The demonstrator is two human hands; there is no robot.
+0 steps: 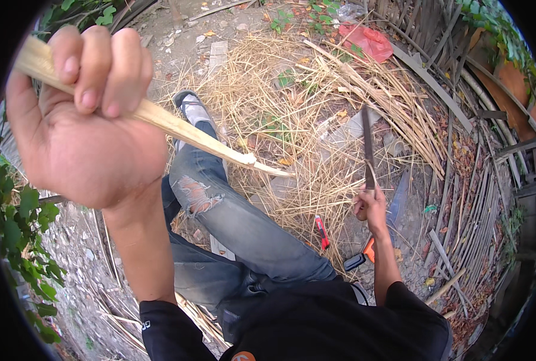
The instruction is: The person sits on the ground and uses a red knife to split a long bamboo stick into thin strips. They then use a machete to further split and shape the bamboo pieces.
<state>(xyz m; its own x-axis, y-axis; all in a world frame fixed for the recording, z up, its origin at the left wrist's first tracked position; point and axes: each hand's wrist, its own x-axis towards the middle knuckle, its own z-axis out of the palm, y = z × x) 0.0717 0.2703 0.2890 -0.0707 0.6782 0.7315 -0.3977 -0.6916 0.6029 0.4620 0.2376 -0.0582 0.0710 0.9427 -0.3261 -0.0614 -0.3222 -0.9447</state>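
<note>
Raised close at the upper left, my left hand [99,132] has its fingers wrapped round a pale, split wooden strip [196,137]. The strip slants down to the right and thins to a ragged tip over the ground. On the right, my right hand [373,207] grips a long, narrow, dark-bladed knife [368,141], its blade pointing away from me. The knife's handle is mostly covered by my fingers. Blade and strip are apart. Below the right forearm lies a handsaw [398,201] with an orange and black handle, partly hidden by the arm.
A red utility knife [321,231] lies beside my leg. Thin pale shavings [262,90] cover the ground ahead. Long split strips [394,114] are piled at the right, near a red plastic bag [367,42]. My legs in torn jeans [238,216] stretch forward. Leaves [30,228] hang at left.
</note>
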